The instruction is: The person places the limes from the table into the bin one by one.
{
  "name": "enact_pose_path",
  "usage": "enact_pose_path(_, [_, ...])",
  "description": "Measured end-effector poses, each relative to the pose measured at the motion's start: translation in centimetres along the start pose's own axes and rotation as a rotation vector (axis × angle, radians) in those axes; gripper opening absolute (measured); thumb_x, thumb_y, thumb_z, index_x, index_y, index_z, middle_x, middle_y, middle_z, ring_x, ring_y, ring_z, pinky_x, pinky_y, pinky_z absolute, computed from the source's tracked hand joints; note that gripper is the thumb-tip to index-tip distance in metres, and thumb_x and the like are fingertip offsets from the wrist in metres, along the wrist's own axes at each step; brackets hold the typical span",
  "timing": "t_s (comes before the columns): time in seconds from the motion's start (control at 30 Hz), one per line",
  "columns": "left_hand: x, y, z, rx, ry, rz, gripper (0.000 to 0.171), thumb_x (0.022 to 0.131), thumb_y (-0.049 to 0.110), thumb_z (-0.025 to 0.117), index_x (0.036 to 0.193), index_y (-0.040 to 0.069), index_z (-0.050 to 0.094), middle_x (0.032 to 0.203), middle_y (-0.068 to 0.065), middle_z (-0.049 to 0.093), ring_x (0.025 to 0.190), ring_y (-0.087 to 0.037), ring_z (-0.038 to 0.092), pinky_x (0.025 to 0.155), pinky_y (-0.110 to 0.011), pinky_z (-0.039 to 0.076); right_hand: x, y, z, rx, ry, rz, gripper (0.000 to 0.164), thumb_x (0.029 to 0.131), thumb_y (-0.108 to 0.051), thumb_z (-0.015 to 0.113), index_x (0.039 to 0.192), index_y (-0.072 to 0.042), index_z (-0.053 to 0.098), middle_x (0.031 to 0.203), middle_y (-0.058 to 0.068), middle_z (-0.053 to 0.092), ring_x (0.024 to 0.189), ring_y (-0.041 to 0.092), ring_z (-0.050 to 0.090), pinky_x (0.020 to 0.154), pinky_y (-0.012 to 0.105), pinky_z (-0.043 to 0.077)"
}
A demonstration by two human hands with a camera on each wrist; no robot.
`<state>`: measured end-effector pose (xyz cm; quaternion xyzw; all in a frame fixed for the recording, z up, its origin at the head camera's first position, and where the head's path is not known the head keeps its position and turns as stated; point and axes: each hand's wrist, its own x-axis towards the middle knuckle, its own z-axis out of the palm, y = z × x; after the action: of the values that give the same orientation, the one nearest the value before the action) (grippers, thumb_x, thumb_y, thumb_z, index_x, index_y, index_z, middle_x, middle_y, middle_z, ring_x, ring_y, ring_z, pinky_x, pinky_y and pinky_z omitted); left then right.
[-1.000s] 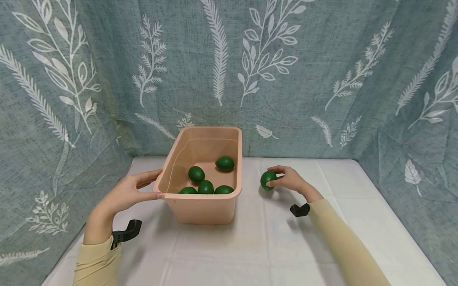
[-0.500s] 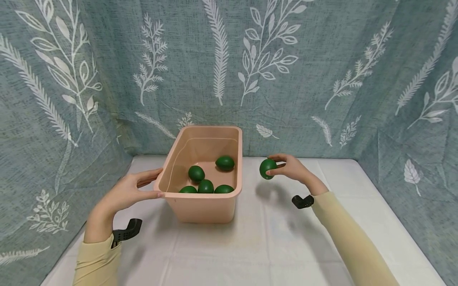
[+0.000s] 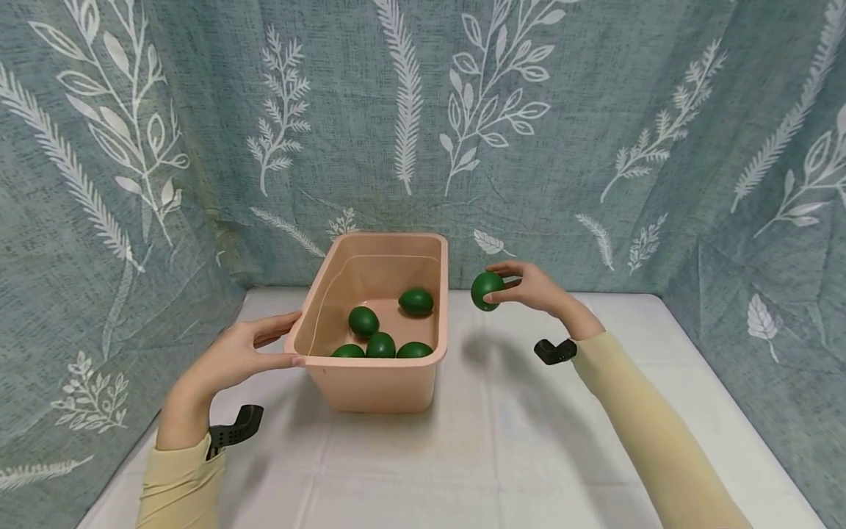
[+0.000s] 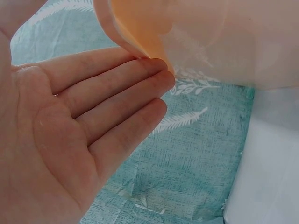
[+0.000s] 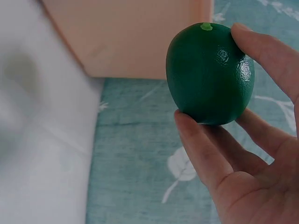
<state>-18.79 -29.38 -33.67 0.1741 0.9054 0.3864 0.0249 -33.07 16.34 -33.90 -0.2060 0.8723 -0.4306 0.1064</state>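
Here, right hand (image 3: 538,289) gripping green lime (image 3: 487,291) right of pink tub (image 3: 377,382), left hand (image 3: 231,358) flat, fingers straight on tub's left rim, five limes (image 3: 381,344) inside.

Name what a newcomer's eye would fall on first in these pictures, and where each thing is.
A glossy green lime held in the air by the right hand, just right of the tub. The peach plastic tub stands mid-table with five more limes inside, and the left hand touches its left rim.

A white cloth (image 3: 502,455) covers the table, creased in squares; behind and on both sides hangs a teal curtain (image 3: 581,110) printed with white leaves and ferns
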Motion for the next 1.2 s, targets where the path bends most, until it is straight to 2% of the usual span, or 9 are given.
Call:
enact_pose_path(0.5, [0.0,0.1,-0.3,0.005,0.000,-0.004,0.072,0.084,0.035,0.073,0.145,0.014,0.041,0.147,-0.011,0.043,0.135,-0.041,0.037,0.105,-0.059,0.036,1.8,-5.2,-0.6,-0.067,0.007,-0.059,0.066,0.080,-0.037,0.076,0.137,-0.019,0.051,0.138,0.010,0.050,0.118,0.029,0.056,0.089,0.040,0.054])
enact_pose_path(0.9, [0.0,0.1,-0.3,0.002,-0.005,-0.009,0.071,0.084,0.035,0.072,0.145,0.014,0.041,0.146,-0.011,0.043,0.135,-0.041,0.037,0.105,-0.058,0.037,3.4,-9.1,1.0,-0.079,-0.032,-0.111,0.065,0.078,-0.037,0.077,0.136,-0.020,0.053,0.137,0.006,0.052,0.118,0.024,0.057,0.091,0.041,0.053])
enact_pose_path(1.07, [0.1,0.2,-0.3,0.009,-0.007,-0.013,0.072,0.084,0.036,0.072,0.145,0.015,0.041,0.147,-0.010,0.043,0.134,-0.041,0.038,0.105,-0.058,0.037,4.3,-9.7,2.1,-0.078,-0.041,-0.122,0.062,0.079,-0.038,0.076,0.135,-0.022,0.054,0.137,0.005,0.052,0.121,0.024,0.053,0.091,0.040,0.053])
enact_pose_path(1.2, [0.2,0.3,-0.4,0.012,-0.012,-0.022,0.073,0.083,0.038,0.072,0.145,0.016,0.041,0.147,-0.010,0.043,0.135,-0.040,0.037,0.105,-0.059,0.037,4.9,-9.6,2.8,-0.045,-0.048,-0.131,0.060,0.082,-0.035,0.073,0.136,-0.018,0.052,0.137,0.008,0.052,0.121,0.026,0.055,0.094,0.039,0.052])
